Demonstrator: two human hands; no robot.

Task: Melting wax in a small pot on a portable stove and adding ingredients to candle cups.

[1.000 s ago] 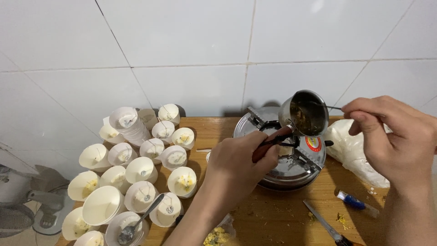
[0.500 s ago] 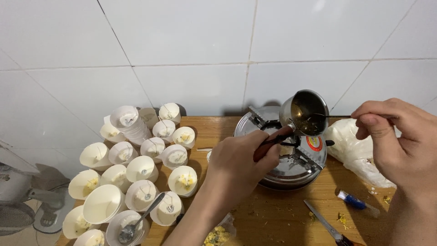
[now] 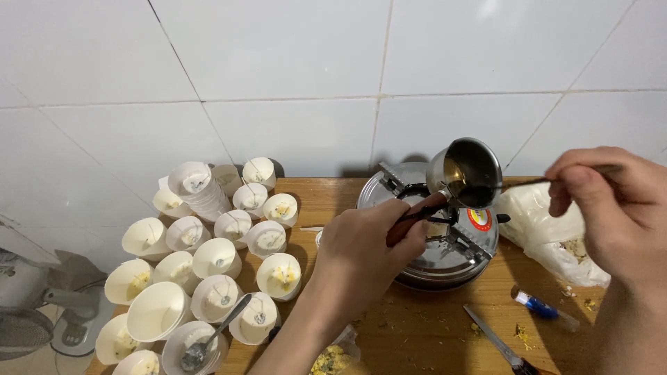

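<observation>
Nearest, the left hand (image 3: 361, 253) grips the reddish handle of a small metal pot (image 3: 467, 173), tilted above the round stove (image 3: 434, 257). At three o'clock, the right hand (image 3: 611, 208) pinches a thin stirrer (image 3: 524, 183), now lower inside the pot than before. At nine o'clock, white paper cups (image 3: 215, 258) crowd the wooden table (image 3: 417, 326).

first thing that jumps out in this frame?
The small metal pot tilted over the round stove, centre right: the left hand grips its handle while the right hand holds a thin utensil reaching into it. Next, the crowd of white paper cups on the wooden table at left, one with a spoon in it.
</observation>
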